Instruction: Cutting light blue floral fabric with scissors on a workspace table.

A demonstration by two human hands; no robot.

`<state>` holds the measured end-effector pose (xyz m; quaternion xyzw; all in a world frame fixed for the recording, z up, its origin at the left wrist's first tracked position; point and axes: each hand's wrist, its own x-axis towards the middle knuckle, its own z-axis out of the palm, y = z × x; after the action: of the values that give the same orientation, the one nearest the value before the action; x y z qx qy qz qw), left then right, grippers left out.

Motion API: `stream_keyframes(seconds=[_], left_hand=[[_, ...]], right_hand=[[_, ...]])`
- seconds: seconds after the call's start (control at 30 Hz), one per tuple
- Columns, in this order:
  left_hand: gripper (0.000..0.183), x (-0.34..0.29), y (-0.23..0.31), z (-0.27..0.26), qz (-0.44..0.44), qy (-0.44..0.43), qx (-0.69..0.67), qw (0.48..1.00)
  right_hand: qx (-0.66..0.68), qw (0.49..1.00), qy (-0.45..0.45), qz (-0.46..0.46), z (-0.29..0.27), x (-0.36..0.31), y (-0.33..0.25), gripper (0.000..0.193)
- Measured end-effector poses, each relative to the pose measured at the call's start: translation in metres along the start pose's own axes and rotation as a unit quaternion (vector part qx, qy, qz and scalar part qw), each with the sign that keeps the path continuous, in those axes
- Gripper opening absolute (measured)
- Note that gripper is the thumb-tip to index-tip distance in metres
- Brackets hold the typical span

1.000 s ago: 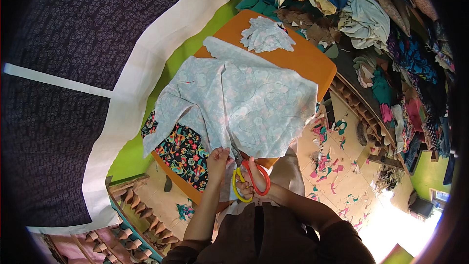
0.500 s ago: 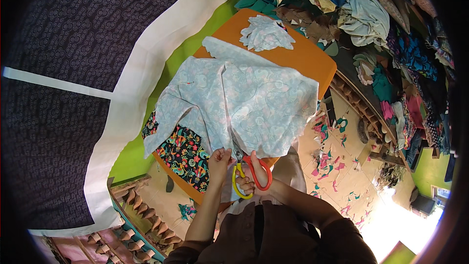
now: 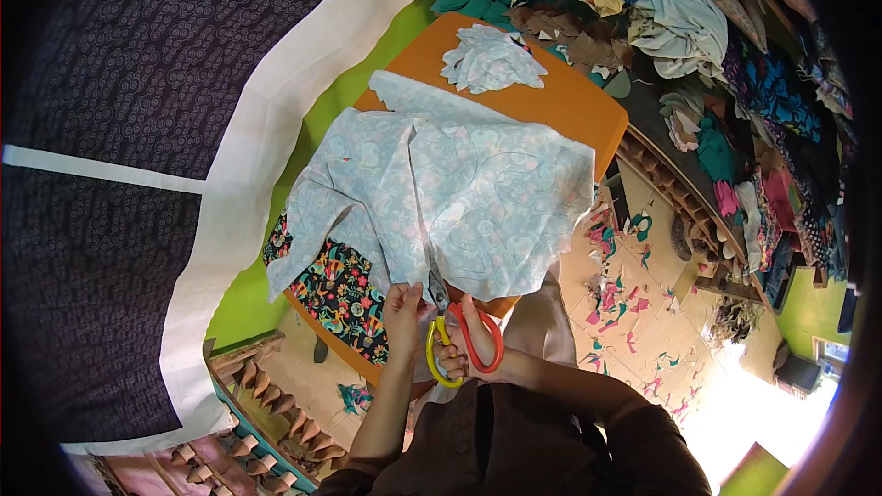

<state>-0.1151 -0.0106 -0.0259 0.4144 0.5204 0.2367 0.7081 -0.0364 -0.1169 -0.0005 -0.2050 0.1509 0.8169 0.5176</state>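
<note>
drawn bodyward, right hand (image 3: 478, 342) grips one scissors pair (image 3: 441, 299), left hand (image 3: 402, 312) pinches one cloth (image 3: 501, 197).

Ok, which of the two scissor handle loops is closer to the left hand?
The yellow loop, on the left side of the scissors. The red loop sits to its right, farther from the left hand.

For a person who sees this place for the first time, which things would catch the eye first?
Probably the scissors with one red and one yellow handle, low in the middle, held in the right hand at the near edge of the pale cloth. This cloth lies over an orange board. Next may come the large dark patterned sheet with a white border, filling the left side.
</note>
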Motion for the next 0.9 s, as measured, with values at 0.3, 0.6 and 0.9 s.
stream_keyframes(seconds=[0.3, 0.6, 0.9], left_hand=[[0.017, 0.002, -0.002, -0.001, 0.006, -0.006, 0.027, 1.000], [0.016, 0.005, -0.006, -0.007, 0.012, -0.011, 0.017, 1.000], [0.016, 0.005, -0.007, -0.009, 0.017, -0.020, 0.022, 0.999]], right_hand=[[0.034, 0.999, 0.001, -0.012, 0.001, 0.000, -0.001, 0.072], [-0.007, 1.000, 0.023, -0.010, -0.005, 0.001, -0.007, 0.069], [-0.018, 1.000, 0.015, -0.021, -0.011, 0.010, -0.013, 0.070]])
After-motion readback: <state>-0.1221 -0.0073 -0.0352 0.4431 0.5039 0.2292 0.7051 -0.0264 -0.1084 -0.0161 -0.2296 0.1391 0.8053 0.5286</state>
